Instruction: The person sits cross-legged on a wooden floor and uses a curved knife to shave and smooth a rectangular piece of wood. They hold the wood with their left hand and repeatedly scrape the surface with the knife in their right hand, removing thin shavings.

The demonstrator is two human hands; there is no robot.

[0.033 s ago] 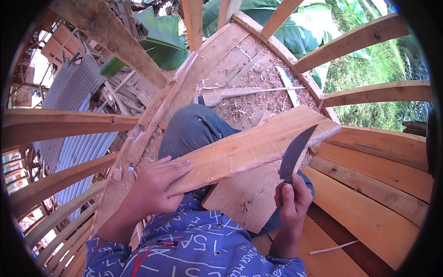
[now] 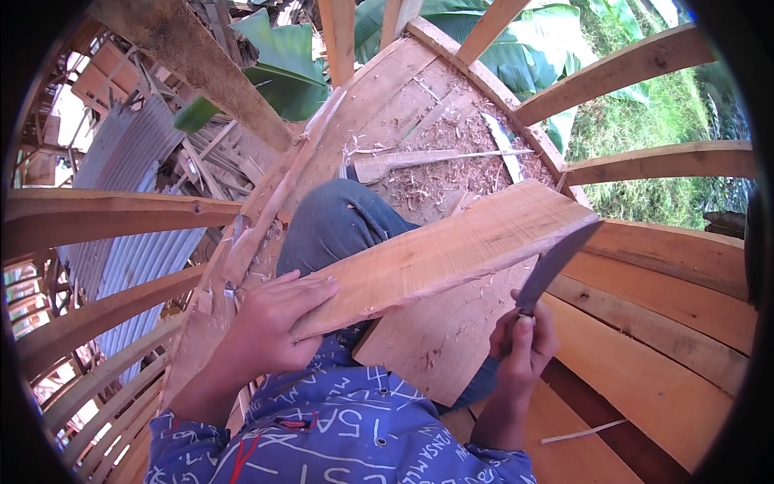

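A thick wooden board (image 2: 451, 250) lies slantwise across my lap, its far end up at the right. My left hand (image 2: 278, 319) grips its near left end, fingers over the top face and thumb at the end edge. In my right hand (image 2: 524, 343) is a knife (image 2: 560, 262) with a broad dark blade, held by its handle. The blade points up and right, its tip close to the board's far right corner; whether they touch I cannot tell. Beneath the board, a second wooden board (image 2: 427, 347) slopes between my legs, with a few shavings on it.
Wood shavings (image 2: 419, 194) litter the plank floor ahead, around a tapered wood piece (image 2: 403, 164) and a pale strip (image 2: 504, 149). Upright timbers (image 2: 661, 165) ring the spot. Wide planks (image 2: 645, 363) lie at the right. Corrugated metal sheets (image 2: 121, 185) and banana leaves (image 2: 282, 64) are outside.
My right hand has shifted a little to the right, and the knife has tilted further right, its tip now by the board's far corner. My left hand has stayed in place.
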